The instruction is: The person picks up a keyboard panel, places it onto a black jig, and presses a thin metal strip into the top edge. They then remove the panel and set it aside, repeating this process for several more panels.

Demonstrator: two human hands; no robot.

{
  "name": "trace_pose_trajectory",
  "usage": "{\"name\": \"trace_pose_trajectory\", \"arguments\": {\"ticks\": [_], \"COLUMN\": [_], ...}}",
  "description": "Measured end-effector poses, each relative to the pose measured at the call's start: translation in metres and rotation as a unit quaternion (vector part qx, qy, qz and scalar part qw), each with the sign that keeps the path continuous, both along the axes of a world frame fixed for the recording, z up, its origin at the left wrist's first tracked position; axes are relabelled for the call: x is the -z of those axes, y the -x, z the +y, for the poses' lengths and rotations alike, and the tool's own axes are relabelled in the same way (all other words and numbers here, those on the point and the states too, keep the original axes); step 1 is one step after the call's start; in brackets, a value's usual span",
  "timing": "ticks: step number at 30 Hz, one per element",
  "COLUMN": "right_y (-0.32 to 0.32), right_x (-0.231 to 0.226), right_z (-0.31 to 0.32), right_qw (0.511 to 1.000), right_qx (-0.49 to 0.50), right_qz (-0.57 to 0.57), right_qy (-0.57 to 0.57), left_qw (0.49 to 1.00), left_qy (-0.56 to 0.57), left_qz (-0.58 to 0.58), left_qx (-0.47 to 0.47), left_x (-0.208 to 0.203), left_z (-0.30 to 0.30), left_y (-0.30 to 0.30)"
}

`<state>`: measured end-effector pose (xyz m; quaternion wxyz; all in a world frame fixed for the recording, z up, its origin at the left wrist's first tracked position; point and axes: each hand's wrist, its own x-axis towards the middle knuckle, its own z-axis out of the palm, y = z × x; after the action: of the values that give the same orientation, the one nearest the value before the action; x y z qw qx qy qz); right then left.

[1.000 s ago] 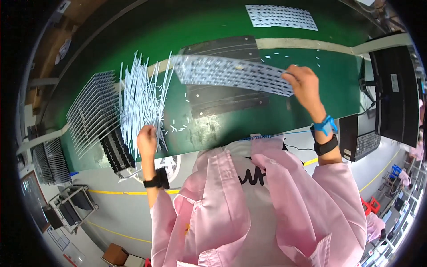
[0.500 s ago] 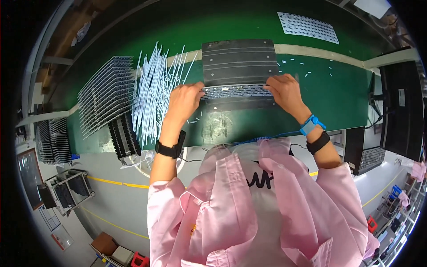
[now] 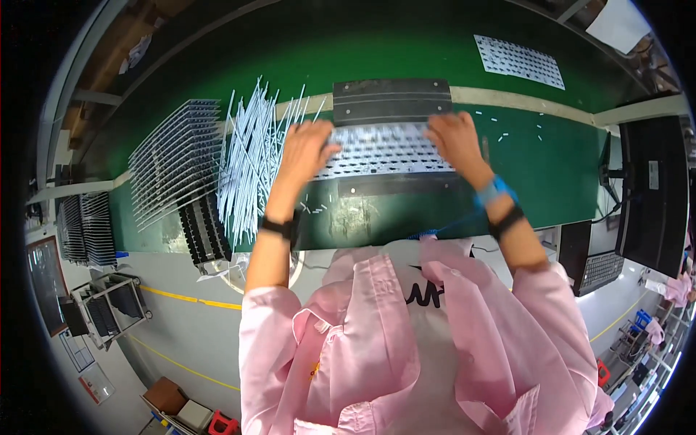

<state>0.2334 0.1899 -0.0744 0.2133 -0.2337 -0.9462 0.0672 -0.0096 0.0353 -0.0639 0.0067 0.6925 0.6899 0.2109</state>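
Note:
A white keyboard circuit board [image 3: 388, 151] with rows of black marks lies face up over a dark fixture plate [image 3: 391, 101], its far part smeared by motion. My left hand [image 3: 306, 150] is at its left end, thumb and fingers bent around the edge. At the right end my right hand [image 3: 455, 143] has its fingers on the far corner. Both hands are blurred and look closed on the board; their fingertips are partly hidden. Fixture strips show beyond and on the near side of the board.
Left of the board lies a heap of thin pale sticks [image 3: 250, 163]. Farther left, a stack of boards [image 3: 177, 156] leans in a black rack [image 3: 204, 228]. Another white board [image 3: 518, 61] lies at the far right. Small white pieces [image 3: 505, 135] are scattered about; a monitor [image 3: 652, 181] stands at right.
The board has gone from tilted up, nearly edge-on, to lying flatter with its marked face showing. Both hands have moved slightly away from me along with it.

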Motion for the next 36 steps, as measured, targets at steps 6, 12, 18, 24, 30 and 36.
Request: {"name": "trace_pose_trajectory", "arguments": {"ticks": [6, 12, 18, 24, 30, 36], "right_y": [0.047, -0.011, -0.051, -0.033, -0.017, -0.002], "right_x": [0.024, 0.003, -0.023, -0.024, -0.037, -0.050], "right_z": [0.061, 0.078, 0.029, -0.002, -0.023, -0.056], "right_qw": [0.943, 0.961, 0.911, 0.905, 0.920, 0.917], "right_qx": [0.071, 0.181, 0.258, 0.203, 0.164, 0.077], "right_qz": [-0.235, 0.194, 0.119, 0.119, 0.149, 0.125], "right_qy": [0.222, 0.072, 0.299, 0.353, 0.323, 0.370], "left_qw": [0.879, 0.941, 0.959, 0.963, 0.913, 0.872], "left_qy": [0.343, 0.195, 0.201, -0.126, -0.187, -0.057], "left_qz": [-0.331, -0.275, -0.190, -0.178, -0.031, 0.087], "left_qx": [-0.025, -0.013, -0.064, -0.160, -0.360, -0.478], "left_x": [0.055, 0.002, 0.050, 0.019, -0.096, 0.006], "left_z": [0.073, 0.159, 0.262, 0.228, -0.027, -0.255], "left_y": [0.062, 0.098, 0.138, 0.110, 0.069, 0.150]}}
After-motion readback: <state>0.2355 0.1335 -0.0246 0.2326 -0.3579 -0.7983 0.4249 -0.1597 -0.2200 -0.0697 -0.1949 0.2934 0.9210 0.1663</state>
